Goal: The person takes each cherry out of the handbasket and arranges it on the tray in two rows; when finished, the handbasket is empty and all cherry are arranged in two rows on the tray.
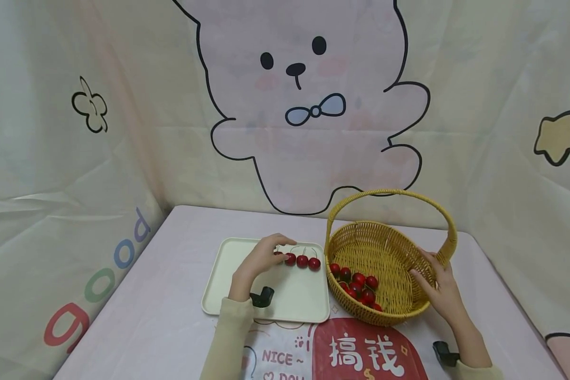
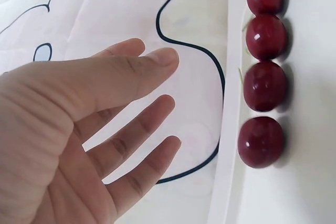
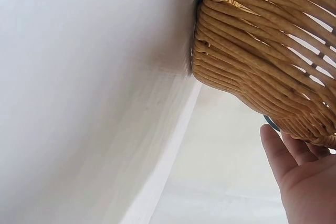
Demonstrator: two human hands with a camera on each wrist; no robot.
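Note:
Several dark red cherries (image 2: pixel 265 86) lie in a row along the far side of a cream tray (image 1: pixel 266 311). Over this row hovers my left hand (image 1: pixel 261 258), its fingers loosely spread and nothing between thumb and fingertips; in the head view it overlaps the row's left end. To the tray's right stands a yellow woven basket (image 1: pixel 399 248) with a tall arched handle, more cherries (image 1: pixel 356 285) heaped in its left side. My right hand (image 1: pixel 439 287) grips the basket's right rim by the handle's foot, thumb inside. The right wrist view shows fingers (image 3: pixel 278 150) against the outer weave.
The table has a pale cover (image 1: pixel 171 295) with a red printed patch (image 1: pixel 366 348) at the front. A cloth backdrop (image 1: pixel 503 132) with cartoon drawings rises behind and at both sides. Black wrist mounts (image 1: pixel 263 297) sit at both wrists. The tray's right edge lies close to the basket.

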